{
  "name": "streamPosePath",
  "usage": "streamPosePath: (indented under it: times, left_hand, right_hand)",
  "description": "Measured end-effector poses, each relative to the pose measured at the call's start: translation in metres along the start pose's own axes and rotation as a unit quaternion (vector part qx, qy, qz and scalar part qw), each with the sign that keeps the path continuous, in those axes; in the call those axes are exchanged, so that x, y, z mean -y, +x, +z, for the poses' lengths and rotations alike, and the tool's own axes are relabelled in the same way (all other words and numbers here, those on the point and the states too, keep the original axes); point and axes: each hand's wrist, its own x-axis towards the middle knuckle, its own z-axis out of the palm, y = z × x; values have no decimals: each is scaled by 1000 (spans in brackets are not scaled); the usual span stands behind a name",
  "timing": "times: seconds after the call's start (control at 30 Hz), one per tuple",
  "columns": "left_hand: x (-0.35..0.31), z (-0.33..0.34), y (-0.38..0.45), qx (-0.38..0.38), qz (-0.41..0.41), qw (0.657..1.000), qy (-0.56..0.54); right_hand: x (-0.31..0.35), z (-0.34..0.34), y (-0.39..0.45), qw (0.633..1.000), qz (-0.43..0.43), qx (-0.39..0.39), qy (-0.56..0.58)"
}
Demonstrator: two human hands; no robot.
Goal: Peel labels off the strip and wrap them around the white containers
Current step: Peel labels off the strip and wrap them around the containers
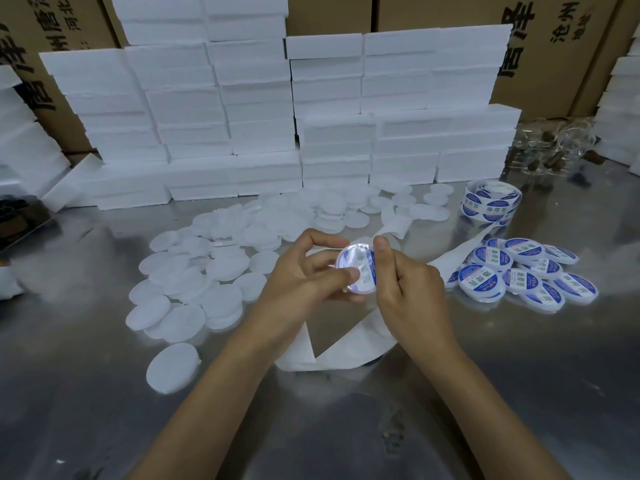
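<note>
Head view: both hands meet above a shiny metal table (pixel 485 393), working 1 round white container (pixel 355 271) held tilted between them. The left hand (pixel 304 278) curls around it, thumb across its face and fingers behind the rim. The right hand (pixel 408 282) pinches its right edge, thumb up against the blue-and-white label (pixel 367 268) lying on the container; its other fingers are folded in.

Below the hands, the bare white backing strip (pixel 332 348) loops over the table and runs up to the right toward a label roll (pixel 491 202) standing near the back. Just right of the hands lies a pile of labelled containers (pixel 519 271), overlapping one another. To the left and behind, plain containers (pixel 194 271) are scattered in a wide heap, with 1 lying apart at the front left.

Stacks of white foam boxes (pixel 259 116) line the back of the table, with cardboard cartons (pixel 554 46) behind them.
</note>
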Motion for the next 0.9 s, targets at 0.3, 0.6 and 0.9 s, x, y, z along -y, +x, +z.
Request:
streamPosePath:
  times: [0.3,0.6,0.9]
  left_hand:
    - [-7,-11,-1,-14,24,998,60]
    - [-2,-7,1,-138,35,988,59]
    - [1,-3,1,-24,3,998,60]
  right_hand:
    - [0,-1,-2,994,9,79,80]
    - [6,0,-7,990,-30,127,49]
    - [-2,-2,1,999,25,40,17]
